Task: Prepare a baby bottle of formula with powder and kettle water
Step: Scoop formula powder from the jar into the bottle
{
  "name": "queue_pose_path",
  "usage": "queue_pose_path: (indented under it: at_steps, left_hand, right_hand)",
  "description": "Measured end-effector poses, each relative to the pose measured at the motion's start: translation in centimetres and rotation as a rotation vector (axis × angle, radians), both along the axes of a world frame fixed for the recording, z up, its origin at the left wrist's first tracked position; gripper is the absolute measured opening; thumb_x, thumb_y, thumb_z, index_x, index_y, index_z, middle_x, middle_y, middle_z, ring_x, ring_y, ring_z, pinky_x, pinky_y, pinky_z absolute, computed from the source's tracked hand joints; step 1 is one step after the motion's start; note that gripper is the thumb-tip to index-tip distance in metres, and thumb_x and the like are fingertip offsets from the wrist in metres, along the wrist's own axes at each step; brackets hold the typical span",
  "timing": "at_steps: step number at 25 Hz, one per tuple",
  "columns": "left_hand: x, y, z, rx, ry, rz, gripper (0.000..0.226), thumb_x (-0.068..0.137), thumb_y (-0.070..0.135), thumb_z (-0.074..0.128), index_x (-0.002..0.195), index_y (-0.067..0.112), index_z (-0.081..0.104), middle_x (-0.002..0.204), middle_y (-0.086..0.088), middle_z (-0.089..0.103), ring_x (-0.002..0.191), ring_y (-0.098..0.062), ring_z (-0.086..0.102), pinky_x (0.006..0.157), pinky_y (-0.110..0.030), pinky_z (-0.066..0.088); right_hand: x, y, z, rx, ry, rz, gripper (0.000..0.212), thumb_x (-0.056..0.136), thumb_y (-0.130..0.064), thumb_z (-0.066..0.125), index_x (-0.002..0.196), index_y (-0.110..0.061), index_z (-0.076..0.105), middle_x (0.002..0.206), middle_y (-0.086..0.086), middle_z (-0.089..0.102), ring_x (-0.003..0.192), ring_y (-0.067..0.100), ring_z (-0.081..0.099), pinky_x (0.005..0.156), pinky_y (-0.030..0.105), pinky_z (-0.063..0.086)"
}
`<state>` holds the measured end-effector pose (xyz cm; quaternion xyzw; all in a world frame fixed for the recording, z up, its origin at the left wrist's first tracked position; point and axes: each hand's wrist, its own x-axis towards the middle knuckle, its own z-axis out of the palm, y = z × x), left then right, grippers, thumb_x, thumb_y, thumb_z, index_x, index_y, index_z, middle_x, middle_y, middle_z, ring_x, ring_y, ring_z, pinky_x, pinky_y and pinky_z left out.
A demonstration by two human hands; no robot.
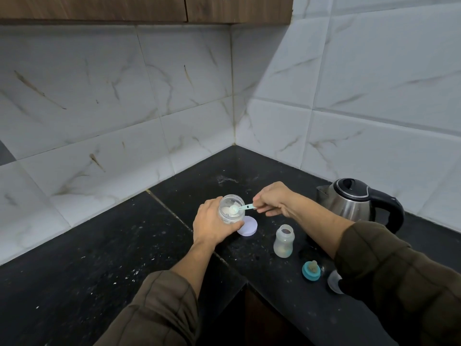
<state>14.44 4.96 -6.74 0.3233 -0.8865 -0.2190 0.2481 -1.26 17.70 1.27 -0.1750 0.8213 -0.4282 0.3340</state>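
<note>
Black counter (104, 245): left hand (212, 226) grips powder jar (231, 208), right hand (272, 199) pinches loaded scoop (243, 208); open bottle (284, 240) near right awaits powder, kettle (354, 203) water.

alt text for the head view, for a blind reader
At a black counter, the left hand holds an open powder jar while the right hand pinches a scoop of powder at its mouth. An uncapped baby bottle and kettle stand nearby.
</note>
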Motion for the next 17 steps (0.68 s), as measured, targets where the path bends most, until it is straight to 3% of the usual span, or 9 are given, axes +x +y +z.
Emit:
queue_pose_path:
  at_steps: [4,17]
  left_hand:
    - [0.5,0.0,-0.6,0.015,-0.053,-0.003,0.079,0.053,0.072,0.080,0.124,0.039,0.064,0.120,0.018,0.066,0.117,-0.011,0.057,0.094,-0.032,0.051]
    - [0.9,-0.6,-1.4,0.082,-0.094,0.008,0.078,0.049,0.076,0.079,0.118,0.042,0.065,0.112,0.017,0.066,0.110,-0.011,0.058,0.091,-0.036,0.054]
  right_hand:
    - [0.2,-0.3,-0.8,0.018,0.036,0.008,0.012,0.089,0.000,0.075,0.088,-0.012,0.078,0.085,0.007,0.081,0.078,0.015,0.077,0.085,0.035,0.060]
    - [0.3,-1.1,-1.2,0.053,0.059,0.064,0.014,0.089,0.000,0.075,0.085,-0.013,0.076,0.088,0.006,0.080,0.081,0.015,0.078,0.066,0.027,0.055]
